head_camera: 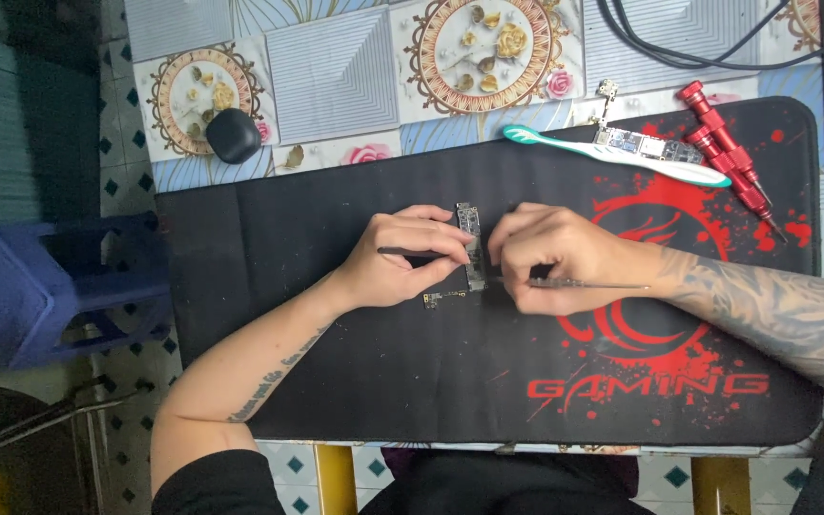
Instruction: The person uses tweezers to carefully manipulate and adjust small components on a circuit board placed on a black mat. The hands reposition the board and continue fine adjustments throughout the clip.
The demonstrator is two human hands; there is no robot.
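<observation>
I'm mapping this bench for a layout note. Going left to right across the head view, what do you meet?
Blue stool → black earbud case → left hand → narrow circuit board → right hand → white-and-teal toothbrush → red screwdrivers.

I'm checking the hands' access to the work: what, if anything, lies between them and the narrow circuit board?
Nothing visible does. The left hand and right hand are both already at the board on the black mat, fingers touching it from either side. Toothbrush and red screwdrivers lie well away.
</observation>
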